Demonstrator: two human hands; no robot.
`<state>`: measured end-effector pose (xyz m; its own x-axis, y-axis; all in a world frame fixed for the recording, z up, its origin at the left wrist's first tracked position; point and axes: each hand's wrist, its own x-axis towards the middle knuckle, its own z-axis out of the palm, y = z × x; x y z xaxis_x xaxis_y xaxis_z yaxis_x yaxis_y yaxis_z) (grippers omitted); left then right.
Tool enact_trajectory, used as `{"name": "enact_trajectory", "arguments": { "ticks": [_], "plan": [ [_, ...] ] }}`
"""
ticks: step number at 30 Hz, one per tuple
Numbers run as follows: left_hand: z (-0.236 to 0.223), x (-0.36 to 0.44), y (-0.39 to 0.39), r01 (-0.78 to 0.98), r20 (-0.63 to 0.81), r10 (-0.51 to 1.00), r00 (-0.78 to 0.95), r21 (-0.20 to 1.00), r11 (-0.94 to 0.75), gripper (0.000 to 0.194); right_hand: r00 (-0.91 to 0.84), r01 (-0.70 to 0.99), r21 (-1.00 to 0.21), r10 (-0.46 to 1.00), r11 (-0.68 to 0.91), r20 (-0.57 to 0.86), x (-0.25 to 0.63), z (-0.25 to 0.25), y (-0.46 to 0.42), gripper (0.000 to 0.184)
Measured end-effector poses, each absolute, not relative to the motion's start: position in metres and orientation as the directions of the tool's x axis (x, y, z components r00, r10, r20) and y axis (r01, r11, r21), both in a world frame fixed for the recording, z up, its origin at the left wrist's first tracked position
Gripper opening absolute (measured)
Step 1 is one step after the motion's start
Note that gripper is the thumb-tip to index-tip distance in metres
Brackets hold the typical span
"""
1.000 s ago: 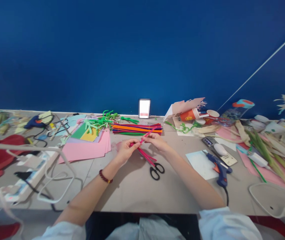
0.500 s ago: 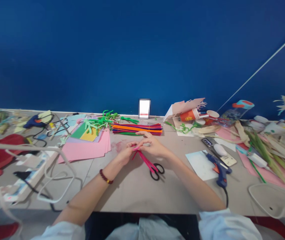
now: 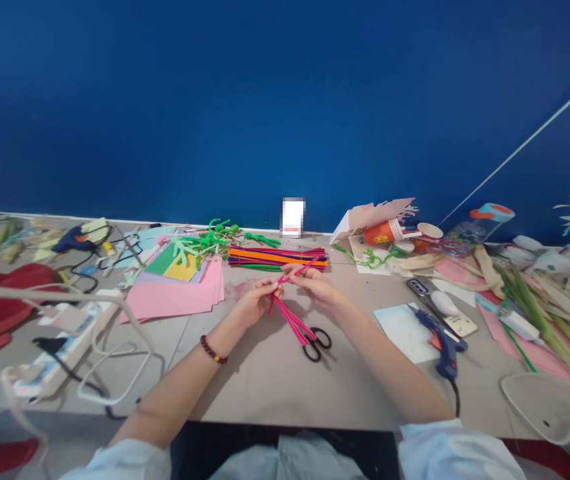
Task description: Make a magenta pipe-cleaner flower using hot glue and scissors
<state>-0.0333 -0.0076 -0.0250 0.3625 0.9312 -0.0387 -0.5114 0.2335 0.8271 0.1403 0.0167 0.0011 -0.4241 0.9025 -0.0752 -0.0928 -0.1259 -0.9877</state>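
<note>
My left hand (image 3: pixel 255 301) and my right hand (image 3: pixel 315 283) meet over the middle of the table, both pinched on a small bunch of pink pipe cleaners (image 3: pixel 292 320). The bunch slants down to the right from my fingers, and one short pink end sticks up past my right hand. Its lower end lies just above black scissors (image 3: pixel 317 343) on the table. Behind my hands lies a flat bundle of coloured pipe cleaners (image 3: pixel 277 257). A dark red bead bracelet (image 3: pixel 213 351) is on my left wrist.
Pink and coloured paper sheets (image 3: pixel 175 293) lie left of my hands, with green pipe-cleaner shapes (image 3: pixel 205 241) on them. A blue glue gun (image 3: pixel 442 340) and white paper sit to the right. A power strip with cables (image 3: pixel 59 353) lies left. An orange paper cup (image 3: pixel 382 232) lies at the back.
My hands have turned the pink bunch between them; a short pink end now points up again past my right hand. The view has shifted slightly.
</note>
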Motion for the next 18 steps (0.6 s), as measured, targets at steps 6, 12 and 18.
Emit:
{"name": "enact_trajectory", "arguments": {
  "ticks": [6, 12, 18],
  "plan": [
    [-0.025, -0.031, -0.012, -0.275, -0.079, 0.899, 0.431, 0.937, 0.215, 0.018, -0.432, -0.036, -0.976, 0.884, -0.216, -0.180, 0.140, -0.004, 0.021, 0.029],
    [-0.035, -0.025, -0.011, -0.162, -0.198, 0.918, 0.343, 0.951, 0.265, 0.014, -0.435, 0.116, -0.992, 0.900, 0.048, -0.007, 0.137, 0.009, 0.012, 0.020],
    [-0.034, -0.027, -0.003, -0.502, -0.161, 0.962, 0.223, 0.827, 0.254, 0.009, -0.499, 0.069, -0.989, 0.863, 0.127, 0.076, 0.142, 0.017, 0.009, 0.019]
  ]
}}
